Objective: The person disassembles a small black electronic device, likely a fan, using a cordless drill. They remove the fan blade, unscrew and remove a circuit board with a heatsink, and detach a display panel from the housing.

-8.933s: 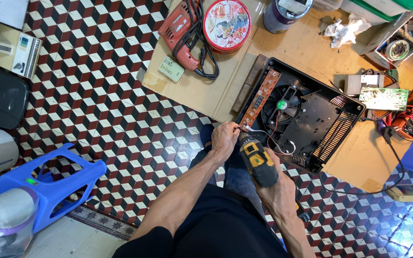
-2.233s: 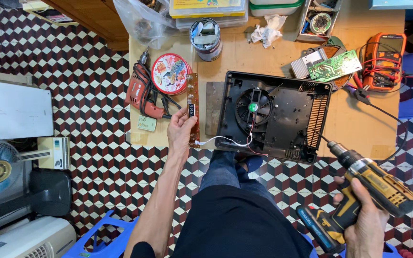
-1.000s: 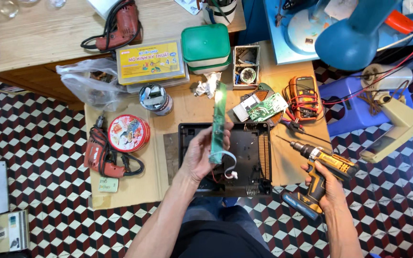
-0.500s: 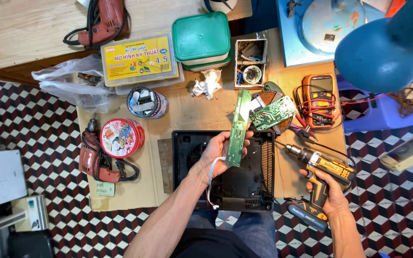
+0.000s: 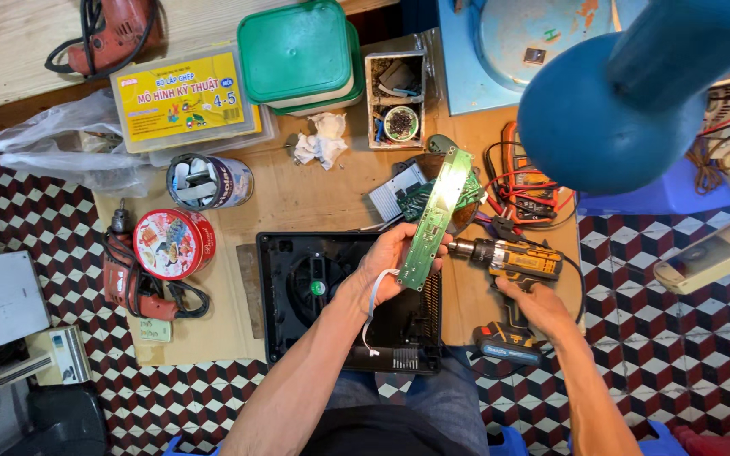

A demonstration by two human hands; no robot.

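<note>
Head view: circuit board (image 5: 435, 221) in left-hand grip (image 5: 384, 268).

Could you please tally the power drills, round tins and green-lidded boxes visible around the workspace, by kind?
Power drills: 3 – yellow cordless drill in the right hand, red corded drill by the floor edge, red drill at top left.
Round tins: 2 – red tin, open can.
Green-lidded boxes: 2 – stacked boxes.
Total: 7

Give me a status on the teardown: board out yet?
Done: the long green board is out of the open black case, lifted in the left hand. In hand: the right hand aims the yellow drill at the board's edge. Left: a white cable hangs from the board; the case is open.
</note>
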